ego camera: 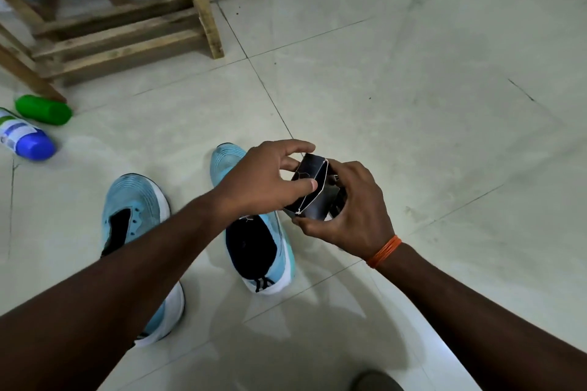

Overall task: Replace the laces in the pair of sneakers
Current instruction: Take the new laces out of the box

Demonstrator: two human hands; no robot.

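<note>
While left hand [263, 178] and right hand [359, 209] pinch a black card sleeve [317, 197], left sneaker [133, 200] and right sneaker [254, 241] stand below on glossy pale tiles [413, 89]; wooden rack [120, 25], green bottle [43, 109], blue-capped bottle [25, 140] far left.

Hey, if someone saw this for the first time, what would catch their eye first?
The left hand and right hand hold a small black packet mid-frame. On the pale tiled floor stand two light blue sneakers: one sneaker at left, the other sneaker just below the hands.
</note>
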